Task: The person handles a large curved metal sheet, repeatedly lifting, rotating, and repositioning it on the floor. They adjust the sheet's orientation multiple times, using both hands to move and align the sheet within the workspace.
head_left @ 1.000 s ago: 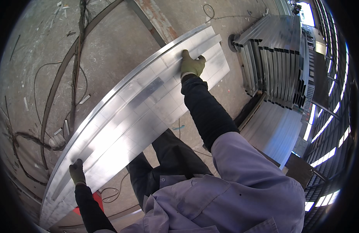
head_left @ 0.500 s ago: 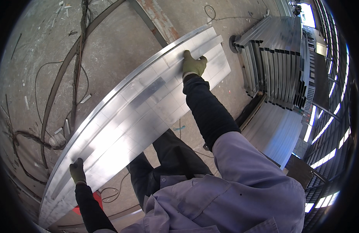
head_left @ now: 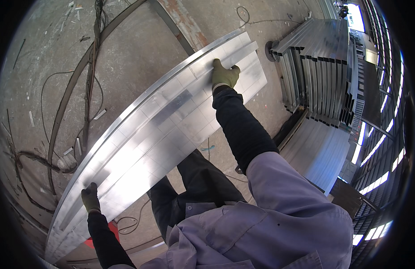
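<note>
Dusty concrete floor (head_left: 140, 58), strewn with cables and scrap strips, lies under a long shiny metal sheet (head_left: 158, 134) that runs from seven o'clock to one o'clock. The gloved left hand (head_left: 90, 197) grips it at seven o'clock and the gloved right hand (head_left: 224, 75) clamps its ribbed top at twelve o'clock; against a second ago nothing has shifted, so the sheet seems held steady. Smooth grey metal panels (head_left: 319, 58) stand stacked at two o'clock.

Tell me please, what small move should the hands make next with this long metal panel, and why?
Probably keep both grips and carry it level. The left hand and right hand hold the metal panel far apart above the concrete floor, with cables lying below.
</note>
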Motion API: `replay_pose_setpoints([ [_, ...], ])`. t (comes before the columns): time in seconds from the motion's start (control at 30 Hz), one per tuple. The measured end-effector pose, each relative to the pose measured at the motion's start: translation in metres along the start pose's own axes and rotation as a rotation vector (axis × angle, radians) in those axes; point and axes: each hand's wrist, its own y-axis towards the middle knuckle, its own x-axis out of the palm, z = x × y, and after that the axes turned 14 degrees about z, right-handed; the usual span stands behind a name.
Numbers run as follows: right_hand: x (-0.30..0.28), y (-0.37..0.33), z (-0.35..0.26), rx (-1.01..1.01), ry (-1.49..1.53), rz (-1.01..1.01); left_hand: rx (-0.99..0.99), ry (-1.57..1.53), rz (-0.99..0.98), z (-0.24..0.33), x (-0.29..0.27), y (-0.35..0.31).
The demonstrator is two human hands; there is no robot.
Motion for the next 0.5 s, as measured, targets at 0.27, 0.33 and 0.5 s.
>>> replay_pose_setpoints([
  [0.27,0.002,0.002,0.001,-0.001,-0.025,0.009,-0.003,0.019,0.004,0.002,0.002,0.002],
  [0.33,0.0,0.003,0.002,-0.003,-0.033,0.007,0.01,0.029,-0.01,0.003,0.003,0.004],
  [0.5,-0.023,0.006,0.008,-0.037,0.081,-0.049,0.03,0.096,-0.01,0.014,0.008,-0.003],
])
